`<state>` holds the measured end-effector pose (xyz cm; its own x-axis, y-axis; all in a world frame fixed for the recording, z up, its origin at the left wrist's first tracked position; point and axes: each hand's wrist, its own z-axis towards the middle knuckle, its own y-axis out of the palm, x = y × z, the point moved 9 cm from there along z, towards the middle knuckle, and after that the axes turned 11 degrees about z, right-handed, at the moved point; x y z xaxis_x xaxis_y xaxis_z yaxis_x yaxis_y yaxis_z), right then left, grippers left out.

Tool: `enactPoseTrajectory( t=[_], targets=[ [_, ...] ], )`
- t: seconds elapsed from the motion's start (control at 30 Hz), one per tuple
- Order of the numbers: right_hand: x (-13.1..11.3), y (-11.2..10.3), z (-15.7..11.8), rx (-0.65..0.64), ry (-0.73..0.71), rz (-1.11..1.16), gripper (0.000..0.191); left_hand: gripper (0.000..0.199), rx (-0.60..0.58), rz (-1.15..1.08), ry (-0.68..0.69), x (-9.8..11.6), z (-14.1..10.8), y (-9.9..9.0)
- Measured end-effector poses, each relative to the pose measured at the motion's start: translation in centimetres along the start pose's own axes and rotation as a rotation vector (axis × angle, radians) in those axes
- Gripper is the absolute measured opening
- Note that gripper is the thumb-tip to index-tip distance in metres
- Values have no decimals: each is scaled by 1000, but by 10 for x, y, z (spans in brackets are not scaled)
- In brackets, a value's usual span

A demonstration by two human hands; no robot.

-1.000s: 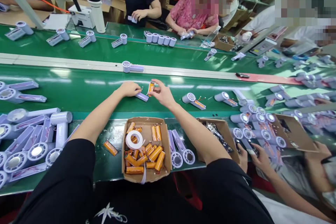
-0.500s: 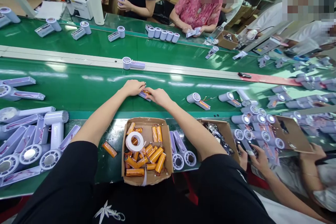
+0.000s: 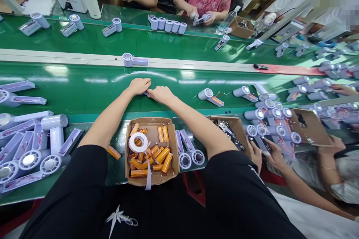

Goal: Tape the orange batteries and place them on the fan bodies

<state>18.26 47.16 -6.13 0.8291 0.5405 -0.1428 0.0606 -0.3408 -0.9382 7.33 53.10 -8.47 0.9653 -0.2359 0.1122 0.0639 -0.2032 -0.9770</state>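
Observation:
Over the green belt, my left hand [image 3: 139,86] and my right hand [image 3: 162,93] are close together, both closed on one lavender handheld fan [image 3: 146,93]. Only a sliver of its handle shows; my fingers cover the rest. Just below my forearms stands a cardboard box [image 3: 176,157] of orange-wrapped batteries [image 3: 162,154], with a roll of white tape [image 3: 138,142] lying on them. One loose battery [image 3: 114,152] rests beside the box at its left. Two open fan housings [image 3: 185,160] lie against the box's right side.
Many lavender fans [image 3: 51,165] are heaped at the left, and more [image 3: 267,130] crowd the right. A white divider rail [image 3: 92,59] bears one fan [image 3: 127,59]. Another box [image 3: 240,123] holds small dark parts. Co-workers' hands [image 3: 273,155] work at the right and across the belt.
My hands have shifted slightly up and left in view with the fan, and the battery seen in its handle is now hidden. The whole view has tilted a little.

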Motion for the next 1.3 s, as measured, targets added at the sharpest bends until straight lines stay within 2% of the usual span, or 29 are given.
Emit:
enactPoseTrajectory(
  t=[0.17,0.27,0.37,0.5,0.63,0.77,1.03,1.3],
  targets=[
    [-2,-2,8,8,-11,103,50,43,12,-20,-27,4,3,1],
    [6,-5,7,9,-42,157,45,42,26,-14,-38,8,3,-3],
    [28,-6,2,40,-39,334,40,45,45,-11,-46,12,2,-7],
    [60,6,0,84,68,517,33,46,56,-16,-60,17,4,-5],
    [69,22,4,80,116,481,22,47,57,-19,-73,23,6,0],
    [72,27,-2,123,149,431,30,48,57,-11,-78,29,5,-2],
    [60,-2,-15,213,34,316,32,49,48,9,-46,41,0,-15],
    [58,-6,-31,286,51,189,37,49,55,13,-49,48,-7,-13]
  ],
)
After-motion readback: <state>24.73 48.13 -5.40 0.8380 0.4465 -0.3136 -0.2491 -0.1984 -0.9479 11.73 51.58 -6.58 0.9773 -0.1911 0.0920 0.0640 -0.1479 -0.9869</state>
